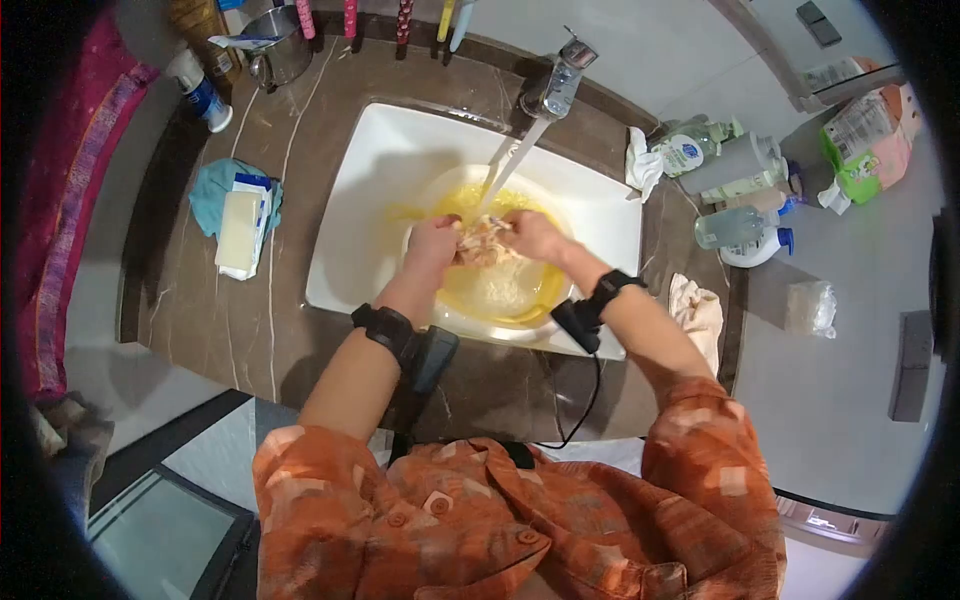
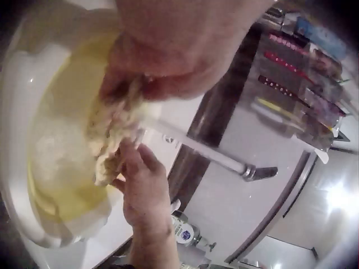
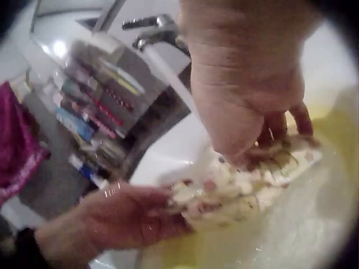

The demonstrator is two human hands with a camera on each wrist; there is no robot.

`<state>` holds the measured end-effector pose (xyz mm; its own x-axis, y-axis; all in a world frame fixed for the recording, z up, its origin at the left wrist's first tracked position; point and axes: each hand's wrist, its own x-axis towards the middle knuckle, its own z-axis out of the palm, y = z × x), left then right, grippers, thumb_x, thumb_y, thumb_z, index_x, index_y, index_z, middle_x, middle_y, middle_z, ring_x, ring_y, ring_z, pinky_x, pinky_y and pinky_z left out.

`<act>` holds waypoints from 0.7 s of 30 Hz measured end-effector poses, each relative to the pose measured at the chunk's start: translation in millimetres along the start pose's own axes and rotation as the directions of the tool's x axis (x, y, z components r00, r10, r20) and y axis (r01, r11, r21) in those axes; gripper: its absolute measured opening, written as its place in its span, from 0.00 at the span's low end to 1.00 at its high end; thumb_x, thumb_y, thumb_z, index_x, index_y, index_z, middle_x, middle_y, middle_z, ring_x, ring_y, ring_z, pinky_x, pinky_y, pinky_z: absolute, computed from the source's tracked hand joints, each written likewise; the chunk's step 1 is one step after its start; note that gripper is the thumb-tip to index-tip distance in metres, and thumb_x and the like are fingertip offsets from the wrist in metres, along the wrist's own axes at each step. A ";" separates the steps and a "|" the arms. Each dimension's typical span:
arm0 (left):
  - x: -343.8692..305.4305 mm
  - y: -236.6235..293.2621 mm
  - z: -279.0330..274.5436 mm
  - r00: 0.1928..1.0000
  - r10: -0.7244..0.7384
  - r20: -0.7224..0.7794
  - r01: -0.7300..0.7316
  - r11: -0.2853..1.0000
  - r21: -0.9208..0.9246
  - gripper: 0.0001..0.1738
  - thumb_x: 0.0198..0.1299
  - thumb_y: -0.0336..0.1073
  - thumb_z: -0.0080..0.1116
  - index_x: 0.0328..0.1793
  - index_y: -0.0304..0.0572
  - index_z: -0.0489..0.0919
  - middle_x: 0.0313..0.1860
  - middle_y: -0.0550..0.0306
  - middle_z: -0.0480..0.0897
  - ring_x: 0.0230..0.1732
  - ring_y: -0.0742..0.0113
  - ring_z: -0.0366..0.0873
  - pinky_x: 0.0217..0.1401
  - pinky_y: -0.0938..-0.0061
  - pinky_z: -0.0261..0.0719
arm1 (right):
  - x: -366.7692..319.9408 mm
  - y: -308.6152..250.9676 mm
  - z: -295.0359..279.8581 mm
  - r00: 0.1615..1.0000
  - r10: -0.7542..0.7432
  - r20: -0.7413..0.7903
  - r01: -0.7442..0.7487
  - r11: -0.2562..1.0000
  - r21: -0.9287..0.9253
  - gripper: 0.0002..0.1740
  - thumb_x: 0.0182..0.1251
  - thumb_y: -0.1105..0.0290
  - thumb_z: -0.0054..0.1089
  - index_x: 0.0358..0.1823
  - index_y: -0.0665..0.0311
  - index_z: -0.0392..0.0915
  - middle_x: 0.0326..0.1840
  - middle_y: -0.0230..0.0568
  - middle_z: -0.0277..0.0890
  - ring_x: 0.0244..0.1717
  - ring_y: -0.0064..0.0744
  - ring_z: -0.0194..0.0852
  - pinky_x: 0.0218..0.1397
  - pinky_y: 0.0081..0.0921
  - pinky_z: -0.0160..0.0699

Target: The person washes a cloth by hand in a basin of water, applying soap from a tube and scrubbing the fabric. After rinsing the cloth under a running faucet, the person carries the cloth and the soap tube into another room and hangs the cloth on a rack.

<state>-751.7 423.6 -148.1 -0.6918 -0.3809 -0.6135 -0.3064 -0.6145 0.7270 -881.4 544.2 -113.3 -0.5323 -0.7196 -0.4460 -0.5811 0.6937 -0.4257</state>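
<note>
Between my two hands is a wet, bunched pale cloth (image 1: 484, 248) with small pinkish prints, held over a yellow-tinted basin (image 1: 497, 332) of cloudy water. The basin sits inside a white sink (image 1: 345, 225). My left hand (image 1: 432, 247) grips the cloth's left side, and my right hand (image 1: 533, 237) pinches its right side. From the faucet (image 1: 562, 88), a stream of water (image 1: 514, 155) runs down just behind the cloth. In the right wrist view the cloth (image 3: 224, 196) spans from the left hand (image 3: 112, 218) to the curled fingers of the right hand (image 3: 247, 101).
On the counter's left, a pale soap bar (image 1: 238, 230) lies on a wrapper beside a teal cloth (image 1: 207, 200). A metal cup (image 1: 283, 50) and a white-blue tube (image 1: 202, 95) stand farther back. Several bottles (image 1: 735, 228) and a beige cloth (image 1: 697, 310) are on the right.
</note>
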 end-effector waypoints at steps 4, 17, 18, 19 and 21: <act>-8.9 9.0 -6.1 1.000 0.023 -0.005 -0.021 0.965 0.262 0.28 0.45 0.22 0.55 0.58 0.34 0.68 0.40 0.51 0.77 0.33 0.66 0.77 0.35 0.73 0.76 | -2.9 23.5 -73.6 0.818 -0.145 -0.556 0.224 0.972 0.075 0.09 0.54 0.69 0.52 0.35 0.64 0.76 0.29 0.47 0.77 0.32 0.40 0.77 0.37 0.31 0.74; -15.1 5.9 -5.4 0.996 0.075 0.037 -0.083 0.840 0.536 0.20 0.39 0.26 0.62 0.44 0.33 0.77 0.27 0.47 0.80 0.22 0.67 0.78 0.24 0.76 0.76 | -3.2 -57.6 -186.2 0.632 -0.395 -0.667 0.103 0.895 -0.433 0.22 0.53 0.67 0.51 0.52 0.60 0.69 0.44 0.47 0.73 0.47 0.47 0.71 0.49 0.44 0.69; -20.1 8.8 -3.6 0.998 0.053 0.037 -0.064 0.856 0.513 0.18 0.40 0.25 0.61 0.42 0.31 0.77 0.25 0.48 0.79 0.17 0.68 0.77 0.19 0.78 0.75 | -2.6 -59.4 -186.6 0.634 -0.389 -0.669 0.100 0.898 -0.428 0.22 0.53 0.67 0.51 0.52 0.60 0.69 0.44 0.47 0.73 0.47 0.47 0.71 0.49 0.44 0.69; -22.6 10.6 -2.3 0.998 0.048 0.041 -0.062 0.852 0.520 0.18 0.40 0.25 0.61 0.42 0.31 0.77 0.25 0.48 0.79 0.17 0.68 0.77 0.19 0.78 0.75 | -0.6 -61.5 -185.6 0.600 -0.422 -0.680 0.100 0.882 -0.460 0.21 0.53 0.67 0.51 0.51 0.59 0.70 0.45 0.45 0.73 0.48 0.46 0.70 0.49 0.44 0.69; -25.3 12.8 0.6 1.000 -0.021 0.012 0.013 0.892 0.452 0.13 0.45 0.27 0.59 0.38 0.31 0.77 0.21 0.49 0.79 0.15 0.69 0.76 0.17 0.77 0.75 | 0.5 -67.1 -174.8 0.567 -0.447 -0.692 0.089 0.868 -0.488 0.20 0.53 0.67 0.51 0.50 0.59 0.70 0.46 0.43 0.73 0.49 0.46 0.69 0.49 0.45 0.68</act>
<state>-738.5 425.8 -123.0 -0.6932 -0.3595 -0.6246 -0.5780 -0.2404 0.7798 -950.3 491.6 52.6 -0.4681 -0.7406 0.4821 -0.8524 0.5223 -0.0254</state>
